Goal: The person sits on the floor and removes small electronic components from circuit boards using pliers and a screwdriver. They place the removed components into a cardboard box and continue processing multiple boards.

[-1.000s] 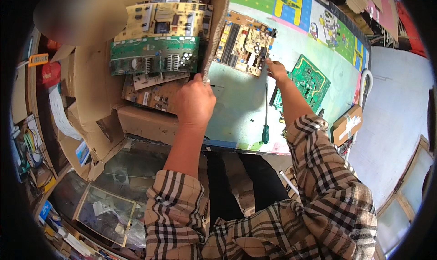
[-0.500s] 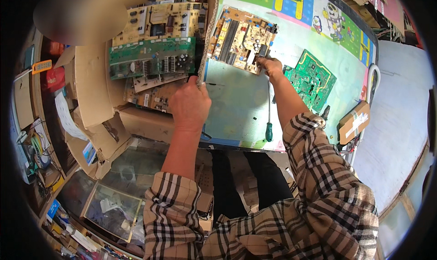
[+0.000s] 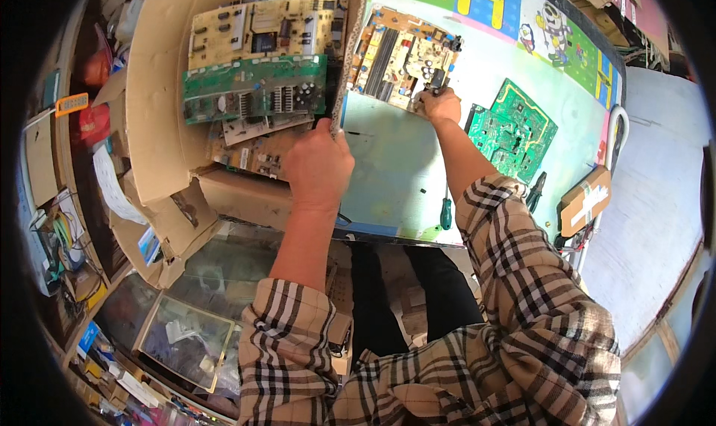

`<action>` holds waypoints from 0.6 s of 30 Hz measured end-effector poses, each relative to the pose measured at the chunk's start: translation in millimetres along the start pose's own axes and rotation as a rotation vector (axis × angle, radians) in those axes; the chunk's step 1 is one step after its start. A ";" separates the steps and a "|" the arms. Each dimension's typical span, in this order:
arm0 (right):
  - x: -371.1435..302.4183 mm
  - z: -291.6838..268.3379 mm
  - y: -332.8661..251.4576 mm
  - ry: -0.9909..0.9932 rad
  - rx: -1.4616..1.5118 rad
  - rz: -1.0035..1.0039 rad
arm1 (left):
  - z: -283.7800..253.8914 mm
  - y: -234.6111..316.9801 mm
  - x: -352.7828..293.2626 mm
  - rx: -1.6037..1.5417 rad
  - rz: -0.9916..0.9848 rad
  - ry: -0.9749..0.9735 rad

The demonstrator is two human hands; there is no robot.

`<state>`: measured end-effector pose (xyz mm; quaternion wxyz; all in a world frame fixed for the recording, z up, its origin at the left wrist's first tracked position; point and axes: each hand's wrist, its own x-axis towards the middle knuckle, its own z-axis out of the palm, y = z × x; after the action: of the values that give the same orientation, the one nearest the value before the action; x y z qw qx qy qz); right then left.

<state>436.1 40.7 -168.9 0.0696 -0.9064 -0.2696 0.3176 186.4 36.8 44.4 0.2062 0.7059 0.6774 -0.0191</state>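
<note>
My left hand (image 3: 321, 161) is closed on the near end of the upright right wall of an open cardboard box (image 3: 155, 139). Several circuit boards lie stacked inside, including a tan board (image 3: 261, 34) and a green board (image 3: 253, 86). On the table, just right of the box wall, a tan power supply circuit board (image 3: 403, 57) lies with its components facing up. My right hand (image 3: 442, 107) pinches its lower right corner; the fingertips are partly hidden. Beside my right forearm are a green circuit board (image 3: 514, 127) and a screwdriver (image 3: 446, 214), its shaft mostly covered by the arm.
Dark-handled pliers (image 3: 535, 193) lie near the table's right front, by a small brown carton (image 3: 585, 201). A white curved tube (image 3: 616, 139) runs along the table's right edge. Cluttered shelves (image 3: 67, 232) stand at left, with a glass-topped case (image 3: 186, 340) below.
The view has shifted slightly. My right hand has slid a little left along the tan board's near edge, and my forearm now covers more of the screwdriver. My left hand stays on the box wall.
</note>
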 end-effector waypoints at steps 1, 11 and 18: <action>-12.6 -13.3 -10.1 0.014 0.031 0.010 | 0.2 -0.5 0.0 -0.001 0.007 0.006; -14.6 -33.0 -23.0 0.209 0.710 -0.415 | 2.0 -3.5 4.1 -0.041 0.033 -0.003; -70.4 -181.1 -53.7 0.404 0.507 -0.535 | -2.1 -10.7 1.5 -0.089 0.020 -0.037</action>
<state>477.4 56.6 27.9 0.4218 -0.8027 -0.3899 0.1605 175.6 38.9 43.1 0.2503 0.7022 0.6666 0.0000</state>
